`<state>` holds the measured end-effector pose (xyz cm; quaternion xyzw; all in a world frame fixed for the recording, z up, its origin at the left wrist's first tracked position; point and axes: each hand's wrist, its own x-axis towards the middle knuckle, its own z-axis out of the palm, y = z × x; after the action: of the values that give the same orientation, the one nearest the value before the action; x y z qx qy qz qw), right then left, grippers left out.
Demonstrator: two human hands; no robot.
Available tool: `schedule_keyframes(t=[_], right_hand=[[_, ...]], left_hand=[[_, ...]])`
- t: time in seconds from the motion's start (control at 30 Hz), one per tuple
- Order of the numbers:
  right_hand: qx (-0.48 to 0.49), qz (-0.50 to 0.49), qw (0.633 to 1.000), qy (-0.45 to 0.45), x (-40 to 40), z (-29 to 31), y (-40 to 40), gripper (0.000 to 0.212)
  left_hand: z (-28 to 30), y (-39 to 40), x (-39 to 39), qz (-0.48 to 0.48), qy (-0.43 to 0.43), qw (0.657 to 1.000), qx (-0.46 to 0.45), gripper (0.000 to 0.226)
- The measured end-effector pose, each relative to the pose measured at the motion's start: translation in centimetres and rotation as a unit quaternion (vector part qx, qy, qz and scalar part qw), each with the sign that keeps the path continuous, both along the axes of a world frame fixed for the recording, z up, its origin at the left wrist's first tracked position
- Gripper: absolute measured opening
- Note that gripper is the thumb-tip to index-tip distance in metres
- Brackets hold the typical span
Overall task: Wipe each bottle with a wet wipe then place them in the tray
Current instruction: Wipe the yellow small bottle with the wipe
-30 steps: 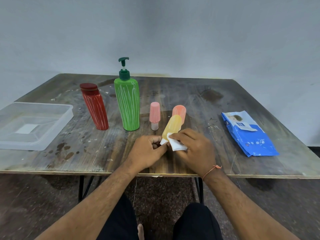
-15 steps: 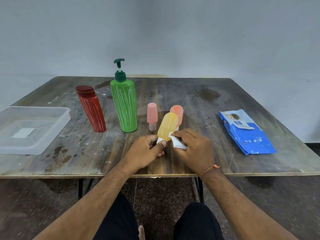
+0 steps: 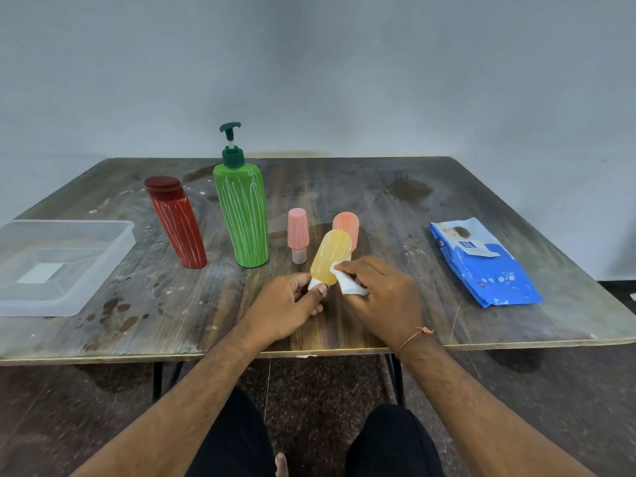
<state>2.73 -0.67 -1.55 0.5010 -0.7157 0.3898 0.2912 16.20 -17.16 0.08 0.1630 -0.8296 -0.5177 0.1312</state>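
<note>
— Yellow bottle: your left hand pinches its white cap end, tilted above the table; your right hand pinches the wipe against its side.

— Advice?

— Turn it as you rub; its far side is hidden, probably unwiped. Leftward, pass in front of the green bottle and red bottle to reach the tray.
</note>
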Motion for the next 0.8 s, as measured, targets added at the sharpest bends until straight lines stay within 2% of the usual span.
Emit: schedule_keyframes(t=[0.1,0.27,0.47,0.63,0.8], right_hand=[[0.025,0.013,1.0,0.002,0.17,-0.03,0.2,0.023],[-0.006,-0.044,0.999,-0.001,0.28,0.18,0.13,0.022],[0.011,0.001,1.0,0.007,0.47,0.13,0.32,0.025],[-0.009,-0.058,0.998,-0.007,0.24,0.16,0.25,0.024],[-0.007,-0.004,1.0,-0.011,0.25,0.4,0.43,0.025]], left_hand=[[-0.07,-0.12,0.03,-0.007,-0.003,1.0,-0.006,0.015],[0.04,-0.05,0.15,-0.005,0.001,1.0,-0.008,0.015],[0.05,0.04,0.24,-0.008,0.001,1.0,-0.022,0.016],[0.09,0.12,0.34,-0.011,0.009,1.0,-0.016,0.016],[0.06,0.22,0.45,-0.008,0.009,1.0,-0.027,0.015]])
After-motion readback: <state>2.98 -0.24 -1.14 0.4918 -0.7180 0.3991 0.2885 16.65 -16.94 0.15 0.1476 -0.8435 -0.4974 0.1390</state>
